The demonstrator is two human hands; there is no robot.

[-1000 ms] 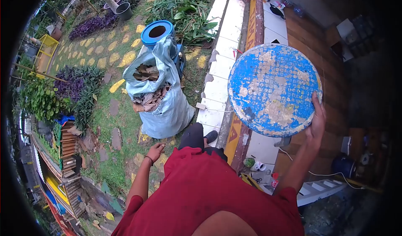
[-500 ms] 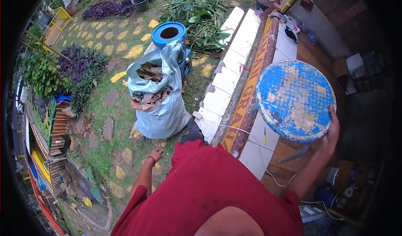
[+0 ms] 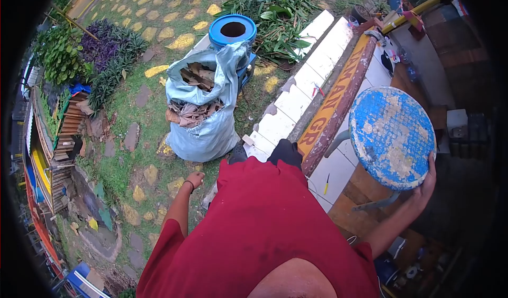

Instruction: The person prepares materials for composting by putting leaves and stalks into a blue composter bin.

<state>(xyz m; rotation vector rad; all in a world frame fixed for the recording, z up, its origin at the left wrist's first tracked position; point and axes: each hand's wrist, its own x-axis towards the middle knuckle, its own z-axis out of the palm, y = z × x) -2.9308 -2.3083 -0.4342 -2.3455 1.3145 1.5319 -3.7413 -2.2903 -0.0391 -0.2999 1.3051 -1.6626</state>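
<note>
A stool (image 3: 391, 134) with a round blue seat, its paint badly worn to pale patches, is at the right. My right hand (image 3: 427, 179) is closed on the near right rim of the seat. Two of its metal legs show below the seat; the others are hidden. At my left side, my left hand (image 3: 196, 179) hangs over the grass with its fingers curled in and nothing seen in them. Ahead of that hand stands a pale blue sack (image 3: 203, 134) stuffed with dry brown leaves.
Behind the sack is a blue bin (image 3: 233, 29) with a round hole in its lid. White tiled steps (image 3: 291, 99) and a lettered ledge (image 3: 338, 94) run beside me. A yellow-handled tool (image 3: 326, 184) lies on the tiles. Cut leaves (image 3: 267, 20) are heaped ahead.
The stool has shifted right in view, still in my right hand, and more of its legs shows. A dark-shod foot now appears by the ledge. My left hand stays curled at my side.
</note>
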